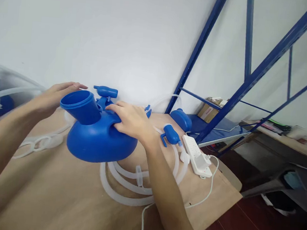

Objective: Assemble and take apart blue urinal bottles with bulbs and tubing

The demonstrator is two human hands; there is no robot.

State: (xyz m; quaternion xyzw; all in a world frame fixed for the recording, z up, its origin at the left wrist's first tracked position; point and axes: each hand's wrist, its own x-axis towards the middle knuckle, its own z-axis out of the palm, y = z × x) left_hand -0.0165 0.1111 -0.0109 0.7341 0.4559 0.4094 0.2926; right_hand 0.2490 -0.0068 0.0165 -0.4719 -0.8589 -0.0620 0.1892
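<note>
My right hand (133, 120) is wrapped round the handle of a blue plastic urinal bottle (100, 142), which is held above the table. Its wide round neck (82, 109) tilts up to the left, uncapped. My left hand (57, 94) is beside the neck, fingers stretched out toward its far side; I cannot tell whether it touches. Behind the bottle is a blue nozzle-like fitting (107, 91). A coil of clear white tubing (126, 200) with a clip (139, 175) lies on the table below. Another blue fitting (171, 133) with tubing lies right of my right wrist.
A white power strip (193, 150) with a plugged-in charger and cable lies near the table's (55, 196) right edge. More tubing and blue bottles (4, 103) sit at far left. A blue metal rack (208, 130) with a cardboard box (209, 111) stands right. The wall is behind.
</note>
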